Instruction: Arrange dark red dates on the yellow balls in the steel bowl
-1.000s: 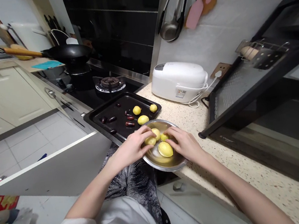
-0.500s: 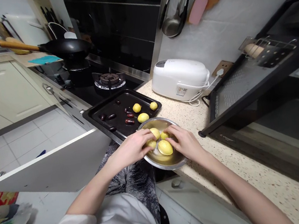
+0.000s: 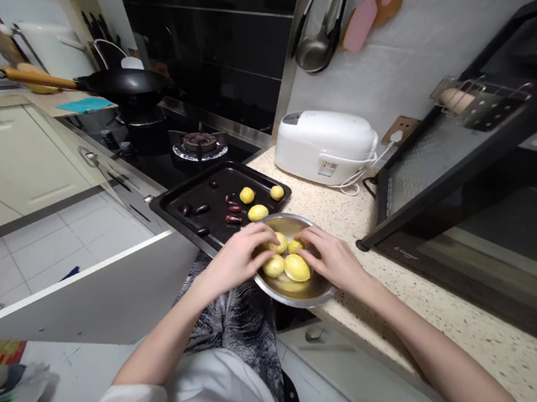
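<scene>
A steel bowl [image 3: 295,295] at the counter's edge holds several yellow lemons [image 3: 297,268]. My left hand [image 3: 246,254] reaches over its left rim, fingers curved and apart, fingertips beside the upper left lemon [image 3: 279,243]. Over the right rim is my right hand [image 3: 328,256], its fingers spread around a small lemon [image 3: 295,245] at the right. Whether either hand touches fruit is hard to tell. Behind the bowl, a black baking tray [image 3: 177,221] bears three more lemons [image 3: 257,212] and several dark red, oblong pieces [image 3: 233,219].
A white appliance [image 3: 325,144] with a cord stands behind the counter [image 3: 344,217]. To the right is a black oven [image 3: 474,226]. A wok [image 3: 127,82] sits on the stove, left of a burner [image 3: 199,143]. An open cabinet door [image 3: 94,303] juts out at left.
My left hand has drawn slightly back to the left, uncovering the lower left lemon. My right hand stays almost in place. The view has shifted a little.
</scene>
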Available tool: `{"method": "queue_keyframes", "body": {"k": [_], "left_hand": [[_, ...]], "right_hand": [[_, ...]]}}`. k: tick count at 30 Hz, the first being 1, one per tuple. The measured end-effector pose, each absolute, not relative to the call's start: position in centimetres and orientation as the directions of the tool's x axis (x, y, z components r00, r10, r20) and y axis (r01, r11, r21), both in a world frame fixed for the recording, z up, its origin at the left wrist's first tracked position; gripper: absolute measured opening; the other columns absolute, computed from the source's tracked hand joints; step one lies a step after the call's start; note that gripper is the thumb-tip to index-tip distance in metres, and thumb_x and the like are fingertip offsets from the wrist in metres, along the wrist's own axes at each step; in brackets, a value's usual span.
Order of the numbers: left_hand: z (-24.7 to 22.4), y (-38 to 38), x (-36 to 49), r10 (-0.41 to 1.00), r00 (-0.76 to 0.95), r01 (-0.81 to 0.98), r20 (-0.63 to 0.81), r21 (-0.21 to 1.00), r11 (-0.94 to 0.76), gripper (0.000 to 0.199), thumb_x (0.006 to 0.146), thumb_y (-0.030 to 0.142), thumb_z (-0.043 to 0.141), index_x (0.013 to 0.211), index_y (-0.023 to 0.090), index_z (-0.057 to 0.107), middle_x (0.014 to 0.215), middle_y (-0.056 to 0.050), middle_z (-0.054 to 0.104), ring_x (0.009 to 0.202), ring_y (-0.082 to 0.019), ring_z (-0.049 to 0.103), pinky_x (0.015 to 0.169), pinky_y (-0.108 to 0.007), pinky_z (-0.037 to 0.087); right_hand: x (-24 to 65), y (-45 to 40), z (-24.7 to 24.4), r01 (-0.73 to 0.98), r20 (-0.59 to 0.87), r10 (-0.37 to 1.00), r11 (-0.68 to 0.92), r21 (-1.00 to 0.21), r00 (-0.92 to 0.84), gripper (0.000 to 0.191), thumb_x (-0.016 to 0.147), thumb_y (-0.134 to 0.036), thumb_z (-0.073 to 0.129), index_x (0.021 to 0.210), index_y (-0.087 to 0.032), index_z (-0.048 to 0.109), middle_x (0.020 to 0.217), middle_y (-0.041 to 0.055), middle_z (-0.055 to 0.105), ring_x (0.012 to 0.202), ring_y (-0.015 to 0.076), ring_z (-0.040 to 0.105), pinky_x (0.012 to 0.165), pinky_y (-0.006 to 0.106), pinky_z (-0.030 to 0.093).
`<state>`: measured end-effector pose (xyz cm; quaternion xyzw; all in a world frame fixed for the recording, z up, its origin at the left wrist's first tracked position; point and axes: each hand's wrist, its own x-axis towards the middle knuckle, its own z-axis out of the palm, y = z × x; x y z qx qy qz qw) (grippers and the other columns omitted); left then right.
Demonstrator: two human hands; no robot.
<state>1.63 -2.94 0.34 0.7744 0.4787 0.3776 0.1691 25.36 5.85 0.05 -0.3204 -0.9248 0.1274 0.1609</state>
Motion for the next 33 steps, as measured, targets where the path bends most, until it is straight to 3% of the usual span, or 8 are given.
{"method": "queue_keyframes", "body": {"k": [3, 5, 11, 18, 23, 27, 33], "left_hand": [[-0.4, -0.7, 0.3, 0.843, 0.074, 0.641, 0.532, 0.622, -0.449, 0.025, 0.103, 0.018, 0.046, 0.115, 0.020, 0.068, 0.125, -0.011, 0.067, 0.119, -0.024, 0.064, 0.106, -0.042, 0.052], [-1.3, 1.2, -0.7, 0.846, 0.020, 0.706, 0.532, 0.592, -0.389, 0.030, 0.102, 0.015, 0.043, 0.122, 0.019, 0.066, 0.133, -0.013, 0.064, 0.126, -0.025, 0.062, 0.111, -0.046, 0.050], [-3.4, 4.0, -1.9, 0.926, 0.158, 0.804, 0.344, 0.500, -0.323, 0.041, 0.097, 0.013, 0.051, 0.137, 0.019, 0.059, 0.151, -0.015, 0.054, 0.140, -0.028, 0.053, 0.117, -0.048, 0.045], [-3.3, 3.9, -1.5, 0.917, 0.111, 0.843, 0.382, 0.453, -0.290, 0.032, 0.097, 0.013, 0.049, 0.126, 0.020, 0.058, 0.125, -0.011, 0.060, 0.106, -0.023, 0.065, 0.094, -0.040, 0.057], [-4.4, 4.2, -2.0, 0.915, 0.107, 0.807, 0.389, 0.504, -0.308, 0.043, 0.094, 0.010, 0.051, 0.135, 0.021, 0.054, 0.128, -0.012, 0.055, 0.107, -0.024, 0.062, 0.099, -0.044, 0.054], [-4.7, 4.2, -2.1, 0.907, 0.092, 0.763, 0.411, 0.556, -0.329, 0.038, 0.092, 0.010, 0.054, 0.127, 0.022, 0.060, 0.124, -0.010, 0.055, 0.110, -0.025, 0.061, 0.101, -0.046, 0.053], [-3.8, 3.6, -1.8, 0.905, 0.112, 0.809, 0.411, 0.491, -0.323, 0.031, 0.092, 0.014, 0.056, 0.123, 0.021, 0.058, 0.127, -0.011, 0.062, 0.114, -0.026, 0.057, 0.105, -0.050, 0.051]], "right_hand": [[25.4, 5.9, 0.1, 0.560, 0.210, 0.639, 0.758, -0.336, -0.740, 0.017, 0.102, -0.029, 0.054, 0.115, -0.023, 0.064, 0.117, 0.0083, 0.071, 0.104, 0.0258, 0.069, 0.090, 0.039, 0.056], [25.4, 5.9, 0.1, 0.564, 0.211, 0.640, 0.759, -0.326, -0.739, 0.017, 0.102, -0.029, 0.054, 0.114, -0.024, 0.064, 0.117, 0.0080, 0.071, 0.104, 0.0257, 0.069, 0.088, 0.039, 0.055], [25.5, 5.8, 0.5, 0.573, 0.212, 0.645, 0.756, -0.316, -0.734, 0.014, 0.102, -0.029, 0.054, 0.111, -0.024, 0.063, 0.115, 0.0064, 0.071, 0.102, 0.0253, 0.070, 0.084, 0.038, 0.055], [25.5, 5.8, 0.7, 0.564, 0.223, 0.638, 0.762, -0.317, -0.737, 0.016, 0.102, -0.027, 0.053, 0.112, -0.024, 0.064, 0.116, 0.0078, 0.071, 0.103, 0.0254, 0.069, 0.087, 0.039, 0.055], [25.5, 5.8, 0.6, 0.570, 0.208, 0.639, 0.762, -0.308, -0.741, 0.016, 0.102, -0.027, 0.053, 0.112, -0.023, 0.064, 0.114, 0.0076, 0.071, 0.103, 0.0260, 0.069, 0.087, 0.040, 0.055], [25.5, 5.7, 0.7, 0.569, 0.218, 0.637, 0.765, -0.302, -0.740, 0.015, 0.101, -0.027, 0.053, 0.111, -0.024, 0.064, 0.114, 0.0073, 0.071, 0.102, 0.0254, 0.070, 0.086, 0.039, 0.055], [25.5, 5.6, 0.9, 0.533, 0.302, 0.617, 0.783, -0.320, -0.727, 0.018, 0.101, -0.026, 0.052, 0.112, -0.025, 0.066, 0.113, 0.0074, 0.072, 0.105, 0.0259, 0.069, 0.089, 0.040, 0.057]]}}
